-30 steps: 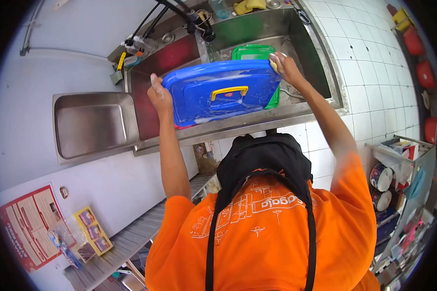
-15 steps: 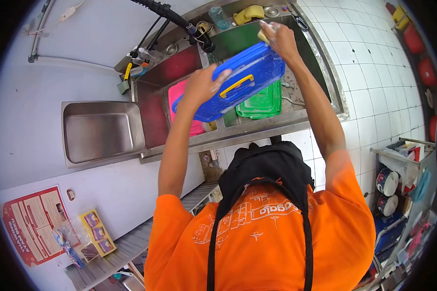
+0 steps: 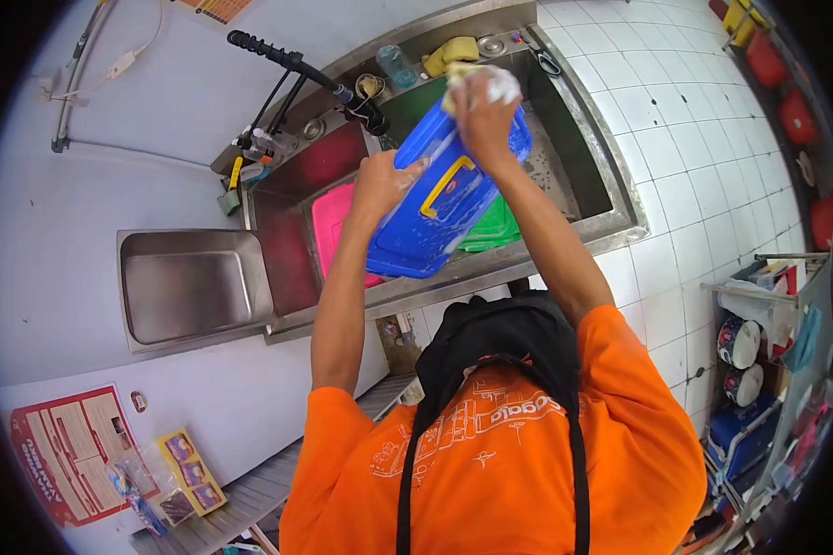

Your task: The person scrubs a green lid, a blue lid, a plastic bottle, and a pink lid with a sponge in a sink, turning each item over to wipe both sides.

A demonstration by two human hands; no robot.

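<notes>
My left hand is closed on the upper left edge of a blue plastic lid with a yellow handle. The lid is tilted above the sink, with streaks of suds on it. My right hand, covered in white foam, grips a yellow sponge at the lid's far edge. Partly hidden below the lid, a green lid lies in the right basin. A pink lid is in the left basin.
A black hose faucet arches over the sink's back. Yellow sponges, a clear cup and scissors sit along the back rim. On the left stands a steel pan. White floor tiles extend right.
The blue lid has turned to a steeper slant, its near end closer to me. My right hand has moved left with the sponge. The view has shifted slightly.
</notes>
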